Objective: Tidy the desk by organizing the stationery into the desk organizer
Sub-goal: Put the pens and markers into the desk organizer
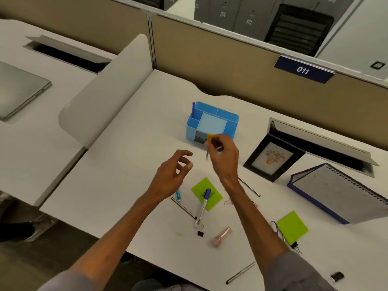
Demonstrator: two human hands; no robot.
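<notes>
Held thing: a yellow-capped pen, pinched in the fingers of the right hand, in the air just in front of the desk organizer.
Grip: fingers and thumb were closed round the barrel below the cap. Motion blur hid exactly which fingers bore on it.
Pen's axis: close to upright, yellow cap on top, writing end hanging down toward the desk.
Way to the organizer: its compartments lay beyond the pen and away from the person, and the cap overlapped the organizer's front wall in this view.
Nearer hand: the right, well nearer than the left.
Right hand pose: forearm reached forward, wrist raised, the back of the hand toward the camera.
Left hand: it hovered nearer the person than the organizer, to the left of the right hand, with fingers loosely curled and apart and holding nothing.
Organizer so far: one blue pen stood in its rear-left compartment, and the middle tray showed only its pale floor.
On the desk: a blue-capped marker lay across a green sticky note, well in front of the organizer.
Judgement: the pen probably had to go forward and a little left, then down, to join the blue pen. With the pen already near upright, little turning looked needed.
</notes>
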